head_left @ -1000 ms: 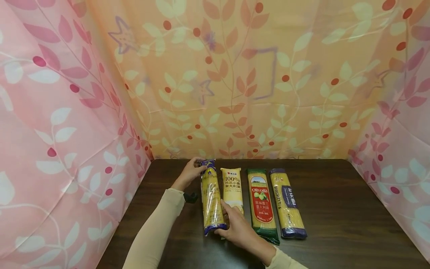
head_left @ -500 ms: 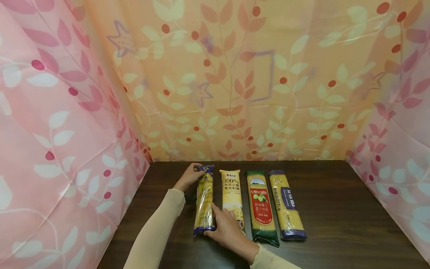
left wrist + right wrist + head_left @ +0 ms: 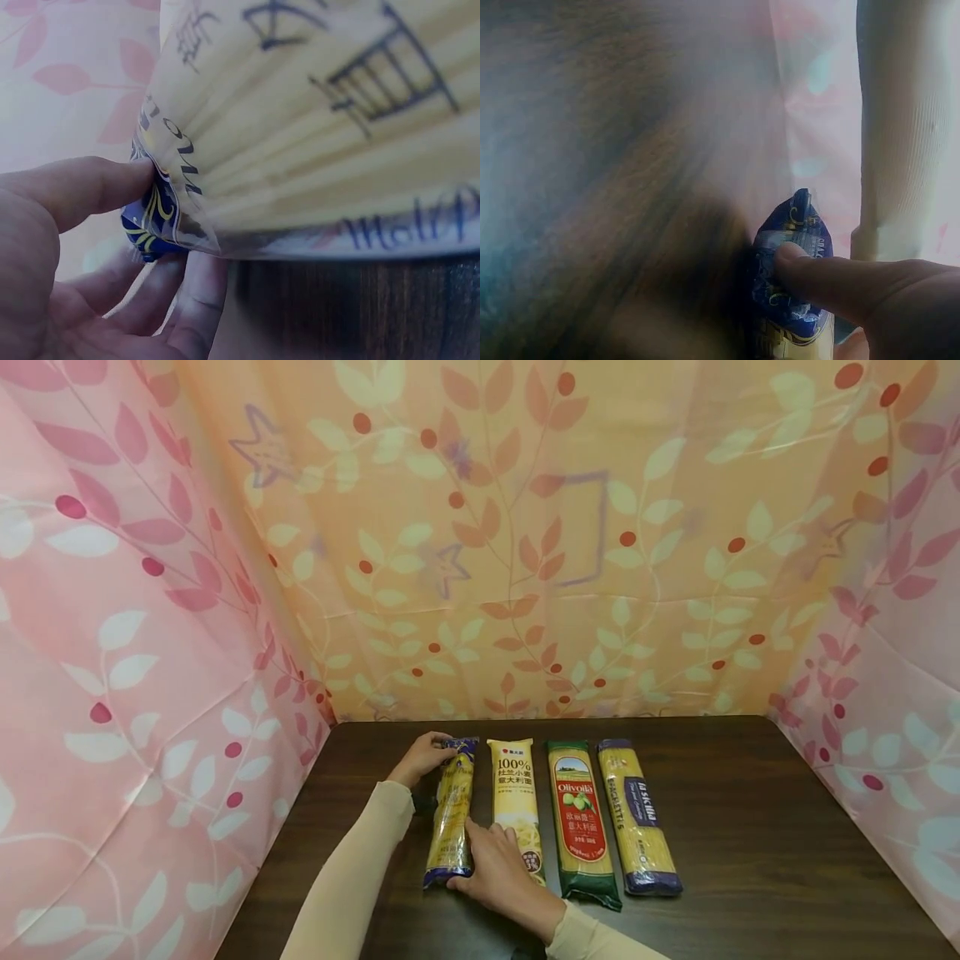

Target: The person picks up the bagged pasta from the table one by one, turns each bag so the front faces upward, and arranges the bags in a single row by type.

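Observation:
A clear spaghetti pack [image 3: 452, 806] with dark blue ends is at the left of a row of pasta packs. My left hand [image 3: 422, 758] pinches its far end; in the left wrist view the thumb presses on the blue wrapper [image 3: 154, 214], with fingers beneath. Near me, my right hand [image 3: 506, 870] grips the pack's other end, and its thumb [image 3: 817, 277] lies over the blue tip in the right wrist view. I cannot tell whether the pack touches the table. Just right of it lies a yellow pasta pack [image 3: 515, 789], its lower part partly covered by my right hand.
Further right on the dark wooden table [image 3: 757, 827] lie a green-ended spaghetti pack [image 3: 581, 814] with a red label and a purple-ended spaghetti pack [image 3: 641, 818]. Floral curtains [image 3: 525, 543] stand behind the table and along both sides.
Both hands have moved left with the blue-ended spaghetti pack, away from the yellow pack, and its near end has swung left. The other packs keep their places.

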Action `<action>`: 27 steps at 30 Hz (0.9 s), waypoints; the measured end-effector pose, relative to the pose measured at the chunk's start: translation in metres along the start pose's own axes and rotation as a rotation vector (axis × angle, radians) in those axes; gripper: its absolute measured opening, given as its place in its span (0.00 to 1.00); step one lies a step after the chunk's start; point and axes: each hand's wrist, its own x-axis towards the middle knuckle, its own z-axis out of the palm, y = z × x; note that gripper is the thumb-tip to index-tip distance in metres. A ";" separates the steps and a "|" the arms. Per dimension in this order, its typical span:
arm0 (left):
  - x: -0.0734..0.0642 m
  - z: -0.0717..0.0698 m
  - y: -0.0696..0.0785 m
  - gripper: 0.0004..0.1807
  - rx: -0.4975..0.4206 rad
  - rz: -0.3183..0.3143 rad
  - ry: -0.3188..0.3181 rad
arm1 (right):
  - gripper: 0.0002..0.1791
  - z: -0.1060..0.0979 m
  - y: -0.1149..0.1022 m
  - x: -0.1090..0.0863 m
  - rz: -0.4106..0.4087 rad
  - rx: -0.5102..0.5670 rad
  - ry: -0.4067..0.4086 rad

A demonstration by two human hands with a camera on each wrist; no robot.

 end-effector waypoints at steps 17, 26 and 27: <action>-0.012 -0.004 -0.002 0.35 0.217 -0.004 0.050 | 0.54 -0.007 -0.001 -0.002 -0.041 -0.099 -0.080; -0.039 0.005 -0.003 0.34 0.384 0.131 0.131 | 0.42 -0.047 0.020 -0.015 -0.057 -0.035 0.002; -0.043 0.006 -0.003 0.34 0.402 0.146 0.141 | 0.42 -0.052 0.025 -0.017 -0.065 -0.027 0.022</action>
